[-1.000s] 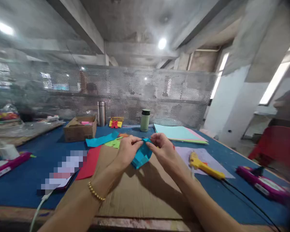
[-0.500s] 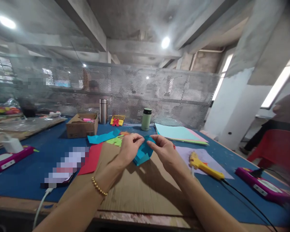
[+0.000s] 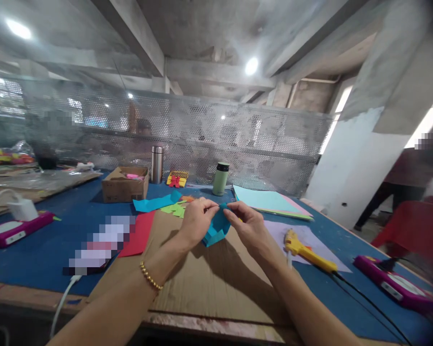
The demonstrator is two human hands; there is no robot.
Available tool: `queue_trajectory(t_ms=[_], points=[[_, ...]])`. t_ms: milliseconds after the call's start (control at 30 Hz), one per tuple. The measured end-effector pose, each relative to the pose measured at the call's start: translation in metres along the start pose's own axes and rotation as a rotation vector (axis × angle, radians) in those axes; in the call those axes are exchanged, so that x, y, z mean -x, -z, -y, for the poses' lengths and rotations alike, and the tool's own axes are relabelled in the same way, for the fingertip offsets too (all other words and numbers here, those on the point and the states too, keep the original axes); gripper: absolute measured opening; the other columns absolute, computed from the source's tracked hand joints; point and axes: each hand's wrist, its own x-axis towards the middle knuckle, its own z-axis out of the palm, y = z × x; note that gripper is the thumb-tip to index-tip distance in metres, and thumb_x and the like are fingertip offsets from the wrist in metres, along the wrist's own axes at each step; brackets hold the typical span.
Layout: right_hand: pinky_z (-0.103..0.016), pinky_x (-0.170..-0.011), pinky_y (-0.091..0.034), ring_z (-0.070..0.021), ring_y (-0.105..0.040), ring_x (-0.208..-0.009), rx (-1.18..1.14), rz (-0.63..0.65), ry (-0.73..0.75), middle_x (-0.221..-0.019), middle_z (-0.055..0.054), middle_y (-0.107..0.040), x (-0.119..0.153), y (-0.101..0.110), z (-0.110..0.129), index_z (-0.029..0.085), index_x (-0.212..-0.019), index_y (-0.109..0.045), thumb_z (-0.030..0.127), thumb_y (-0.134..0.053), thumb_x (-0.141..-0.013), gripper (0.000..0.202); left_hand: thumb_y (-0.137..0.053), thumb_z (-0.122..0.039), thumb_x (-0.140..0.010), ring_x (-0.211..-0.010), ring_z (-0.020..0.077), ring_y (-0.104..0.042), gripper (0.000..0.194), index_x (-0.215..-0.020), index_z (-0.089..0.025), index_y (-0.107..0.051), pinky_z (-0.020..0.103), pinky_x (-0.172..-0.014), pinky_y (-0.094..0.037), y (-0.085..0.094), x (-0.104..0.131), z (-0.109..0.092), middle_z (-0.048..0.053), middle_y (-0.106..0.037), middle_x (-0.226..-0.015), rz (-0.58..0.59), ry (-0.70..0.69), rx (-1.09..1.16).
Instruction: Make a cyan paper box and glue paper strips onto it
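Observation:
Both hands pinch a folded piece of blue paper (image 3: 217, 230) just above a brown cardboard sheet (image 3: 195, 283). My left hand (image 3: 198, 218) grips its upper left edge between thumb and fingertips. On the opposite edge, my right hand (image 3: 248, 223) pinches the paper in the same way. The paper is bent into a hollow, angular shape, and part of its top is hidden by the fingers. Left of the hands lie a red paper sheet (image 3: 139, 234), a blue paper strip (image 3: 157, 202) and green paper scraps (image 3: 174, 209).
To the right, a yellow glue gun (image 3: 308, 251) lies on lilac paper (image 3: 274, 229). Purple power strips (image 3: 400, 286) sit at both sides. Behind stand a cardboard box (image 3: 125, 185), a steel flask (image 3: 157, 165), a green bottle (image 3: 221, 180) and stacked coloured paper (image 3: 270, 202). A phone (image 3: 101, 245) is charging at left.
The blue paper has turned slightly, showing more of its hollow side, while both hands keep hold of it. The view has shifted a little, and a person at the far right has moved.

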Motion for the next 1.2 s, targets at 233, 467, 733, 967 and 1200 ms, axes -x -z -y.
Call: queue_trajectory(t_ms=[233, 467, 733, 967, 1200], points=[[-0.032, -0.073, -0.055, -0.0192, -0.066, -0.076, 0.111, -0.042, 0.104, -0.085, -0.005, -0.074, 0.001, -0.002, 0.0, 0.019, -0.092, -0.069, 0.032, -0.066, -0.082, 0.016, -0.063, -0.017, -0.089, -0.086, 0.0205, -0.064, 0.015, -0.088, -0.018, -0.078, 0.032, -0.077, -0.046, 0.002, 0.001, 0.0, 0.005, -0.075, -0.086, 0.016, -0.094, -0.072], [-0.032, -0.076, -0.054, -0.0196, -0.066, -0.079, 0.167, -0.018, 0.119, -0.087, -0.005, -0.074, 0.002, -0.001, 0.002, 0.019, -0.092, -0.069, 0.033, -0.066, -0.083, 0.017, -0.063, -0.017, -0.09, -0.087, 0.0206, -0.065, 0.016, -0.091, -0.017, -0.078, 0.032, -0.079, -0.047, 0.001, 0.0, -0.002, 0.006, -0.075, -0.089, 0.037, -0.07, -0.074], [-0.028, -0.063, -0.049, -0.0171, -0.059, -0.069, -0.003, -0.026, 0.0, -0.074, -0.002, -0.068, 0.002, -0.003, 0.002, 0.02, -0.082, -0.071, 0.041, -0.066, -0.083, 0.022, -0.061, -0.017, -0.09, -0.089, 0.0207, -0.066, 0.017, -0.092, -0.018, -0.078, 0.033, -0.081, -0.049, 0.002, 0.003, -0.006, 0.006, -0.075, -0.091, 0.017, -0.123, -0.084], [-0.029, -0.063, -0.048, -0.018, -0.06, -0.069, 0.005, -0.043, -0.011, -0.075, -0.003, -0.07, 0.001, -0.004, -0.002, 0.02, -0.082, -0.071, 0.04, -0.068, -0.08, 0.021, -0.063, -0.014, -0.088, -0.085, 0.0189, -0.065, 0.012, -0.091, -0.018, -0.073, 0.03, -0.076, -0.048, 0.0, 0.003, -0.005, 0.004, -0.074, -0.089, -0.006, -0.055, -0.027], [-0.028, -0.062, -0.048, -0.0167, -0.059, -0.07, 0.055, -0.096, 0.059, -0.079, -0.003, -0.066, 0.001, -0.005, -0.007, 0.02, -0.093, -0.063, 0.035, -0.07, -0.08, 0.021, -0.064, -0.015, -0.086, -0.078, 0.0176, -0.063, 0.008, -0.083, -0.016, -0.072, 0.028, -0.071, -0.045, 0.0, 0.003, -0.007, 0.003, -0.073, -0.082, -0.002, -0.003, -0.034]])
